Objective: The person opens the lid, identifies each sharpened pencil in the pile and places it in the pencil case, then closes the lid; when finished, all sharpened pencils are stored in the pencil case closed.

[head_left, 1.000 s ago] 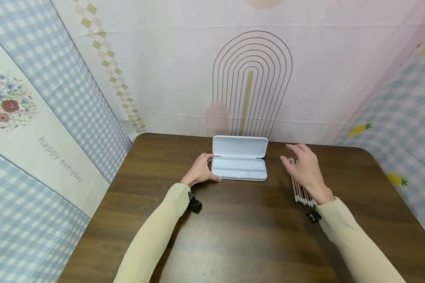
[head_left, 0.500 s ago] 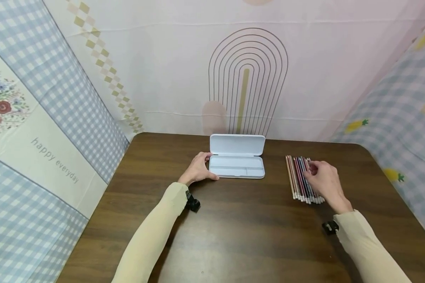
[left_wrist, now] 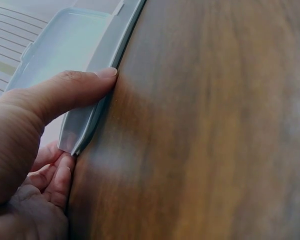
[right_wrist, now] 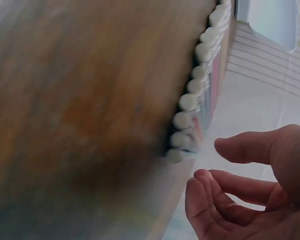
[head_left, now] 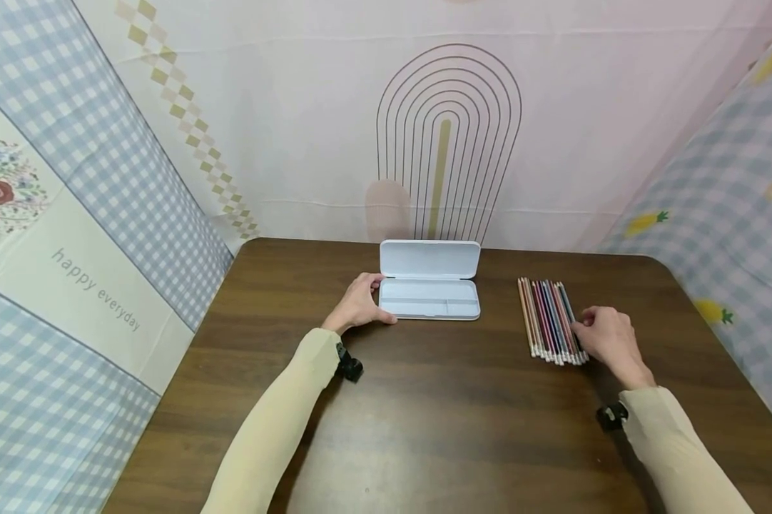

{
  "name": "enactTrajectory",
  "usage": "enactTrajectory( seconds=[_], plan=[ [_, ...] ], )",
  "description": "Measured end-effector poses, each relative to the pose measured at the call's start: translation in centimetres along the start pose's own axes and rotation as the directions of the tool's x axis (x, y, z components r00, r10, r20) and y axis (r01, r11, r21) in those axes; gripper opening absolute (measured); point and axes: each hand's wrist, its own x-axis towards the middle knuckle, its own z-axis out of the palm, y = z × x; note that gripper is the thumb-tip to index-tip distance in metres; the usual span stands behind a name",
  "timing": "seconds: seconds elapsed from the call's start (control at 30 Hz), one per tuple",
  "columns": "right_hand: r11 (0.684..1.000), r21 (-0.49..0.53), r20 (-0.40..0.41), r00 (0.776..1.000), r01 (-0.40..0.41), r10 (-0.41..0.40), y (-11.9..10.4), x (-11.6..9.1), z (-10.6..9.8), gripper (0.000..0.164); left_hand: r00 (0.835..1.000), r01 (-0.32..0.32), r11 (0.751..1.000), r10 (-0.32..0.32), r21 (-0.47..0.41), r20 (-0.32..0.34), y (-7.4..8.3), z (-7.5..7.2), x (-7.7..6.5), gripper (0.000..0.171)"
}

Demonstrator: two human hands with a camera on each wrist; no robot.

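Note:
An opened light-blue pencil case (head_left: 429, 258) stands near the back of the table, its lid raised and its divided tray bare. My left hand (head_left: 356, 303) grips its left end. In the left wrist view the thumb (left_wrist: 85, 89) lies on the front wall and the other fingers (left_wrist: 60, 180) are round the end corner. To the right, a row of several pencils (head_left: 549, 321) lies side by side, white eraser ends toward me. My right hand (head_left: 611, 339) is at the row's right edge, fingertips beside the outermost dark pencil. The right wrist view shows a gap between thumb and fingers with nothing in it.
The brown wooden table (head_left: 424, 414) reaches back to a patterned cloth wall (head_left: 309, 128). Checked cloth hangs at the left (head_left: 103, 135) and right sides. Bare tabletop separates the case from the pencils. A small black camera sits on each wrist.
My right hand has moved right and toward me, from over the pencils to their right edge, uncovering the row. The left hand keeps its grip on the case. The head view has shifted slightly.

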Motion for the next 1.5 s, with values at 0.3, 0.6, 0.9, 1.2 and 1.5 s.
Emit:
enactTrajectory(
  seconds=[0.3,0.6,0.9,1.2,1.5],
  plan=[
    [0.999,0.006,0.066,0.997,-0.047,0.046,1.0,0.1,0.1,0.038,1.000,-0.001,1.000,0.001,0.002,0.000,-0.2,0.0,0.2,0.098],
    [0.999,0.010,0.035,0.998,-0.046,0.046,1.3,0.5,0.2,0.037,1.000,0.001,1.000,-0.001,0.003,-0.004,0.0,-0.1,0.2,0.098],
    [0.997,-0.004,0.046,0.996,-0.073,0.073,1.5,0.6,0.0,0.035,1.000,0.009,1.000,-0.009,-0.007,0.005,0.0,-0.1,0.1,0.098],
    [0.993,-0.004,0.044,0.992,-0.119,0.119,1.9,0.8,0.0,0.025,1.000,0.007,1.000,-0.007,-0.006,0.012,0.0,-0.1,0.2,0.099],
    [0.989,-0.008,0.039,0.988,-0.148,0.149,2.1,1.1,0.1,0.032,1.000,0.008,1.000,-0.008,0.002,0.013,0.0,-0.2,0.1,0.098]
  ],
)
